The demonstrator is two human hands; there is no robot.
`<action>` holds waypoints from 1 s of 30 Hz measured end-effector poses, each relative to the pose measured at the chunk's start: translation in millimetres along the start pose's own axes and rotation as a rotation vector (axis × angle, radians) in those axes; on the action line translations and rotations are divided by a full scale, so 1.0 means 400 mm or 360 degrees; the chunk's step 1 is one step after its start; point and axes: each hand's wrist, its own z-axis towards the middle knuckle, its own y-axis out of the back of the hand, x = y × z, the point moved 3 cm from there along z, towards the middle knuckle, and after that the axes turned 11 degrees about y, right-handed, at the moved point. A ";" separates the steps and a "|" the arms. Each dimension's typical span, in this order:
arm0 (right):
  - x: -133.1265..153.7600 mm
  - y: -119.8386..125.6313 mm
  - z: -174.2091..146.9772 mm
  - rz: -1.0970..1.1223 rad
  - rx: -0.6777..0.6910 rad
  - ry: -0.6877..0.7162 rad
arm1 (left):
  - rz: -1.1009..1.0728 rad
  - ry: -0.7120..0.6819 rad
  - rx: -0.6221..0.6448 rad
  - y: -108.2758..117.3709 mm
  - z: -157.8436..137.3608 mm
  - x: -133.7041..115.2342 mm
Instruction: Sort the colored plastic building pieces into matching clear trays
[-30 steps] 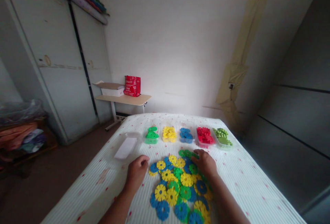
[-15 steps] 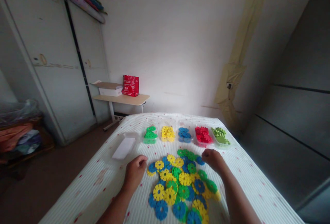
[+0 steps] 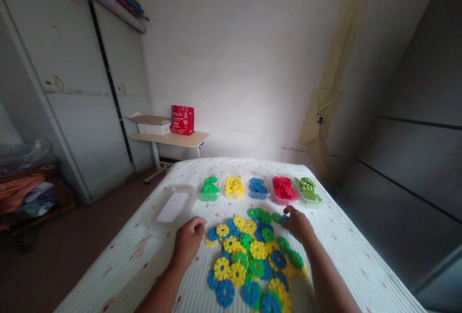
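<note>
A loose pile of flower-shaped plastic discs in yellow [image 3: 258, 249], blue [image 3: 225, 293] and green [image 3: 257, 268] covers the table between my hands. At the pile's far right corner, my right hand [image 3: 298, 224] has its thumb and fingers closed on a blue disc [image 3: 285, 218], partly hidden by the fingers. A green disc [image 3: 276, 218] lies just left of those fingertips. My left hand [image 3: 190, 236] rests at the pile's left edge, fingers curled in, with nothing visible in them.
Clear tubs of sorted pieces stand in a row behind the pile: green [image 3: 210, 196], yellow [image 3: 234, 194], blue [image 3: 258, 194], red [image 3: 285, 196] and light green [image 3: 309, 198]. A clear tray with a white sheet [image 3: 173, 207] lies left. Beyond, a side table [image 3: 187, 139] carries a red bag [image 3: 182, 119].
My right fingers have closed on the blue disc at the far right corner and shifted it slightly right and up, uncovering a green disc. My left hand has stayed still.
</note>
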 end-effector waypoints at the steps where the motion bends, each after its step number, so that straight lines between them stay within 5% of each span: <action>1: 0.002 0.003 0.000 0.0123 0.0030 -0.0018 | 0.0008 -0.0001 -0.0001 -0.001 0.000 0.000; 7: 0.047 -0.023 -0.004 0.0658 0.0264 0.0003 | 0.0054 -0.0015 -0.0029 0.001 -0.003 -0.002; 14: 0.054 -0.052 0.002 0.0698 0.0291 0.0011 | 0.0051 -0.0002 -0.0020 0.002 -0.003 -0.006; 20: 0.042 -0.027 0.005 0.0690 0.0102 0.0080 | -0.0007 -0.0008 -0.0015 -0.002 -0.004 0.001; 30: 0.097 -0.045 -0.013 0.0978 0.0388 0.0043 | -0.0021 0.0007 0.0012 -0.004 0.001 0.008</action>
